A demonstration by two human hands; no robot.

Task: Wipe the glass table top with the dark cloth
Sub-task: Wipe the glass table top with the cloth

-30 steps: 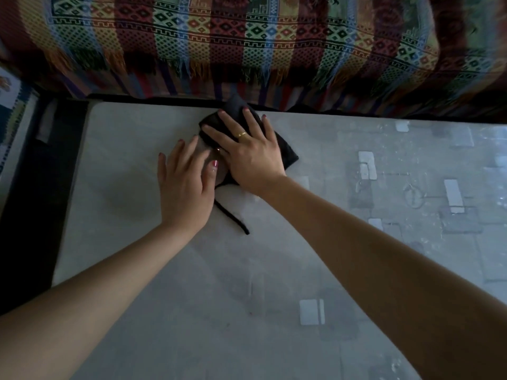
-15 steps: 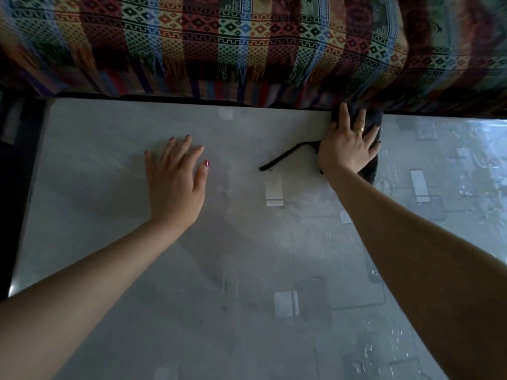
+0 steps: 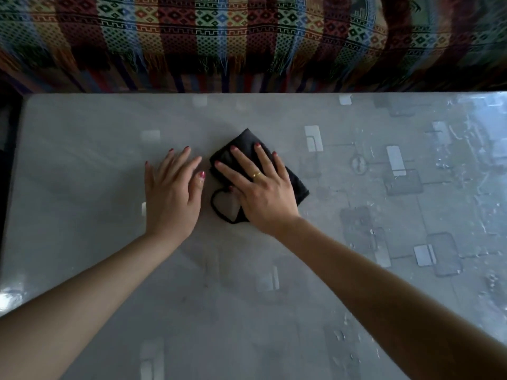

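We see two hands reaching out over the glass bench [image 3: 274,311]; the left hand [image 3: 171,198] lies flat on the bare glass with its fingers spread, holding nothing; the right hand [image 3: 260,192] presses flat, fingers spread, on the one dark cloth [image 3: 295,182], near the middle of the bench, just beside the left hand; the palm hides much of the cloth; a thin loop [image 3: 219,208] sticks out, maybe a strap; one striped blanket [image 3: 247,37] hangs behind, cut off at the top.
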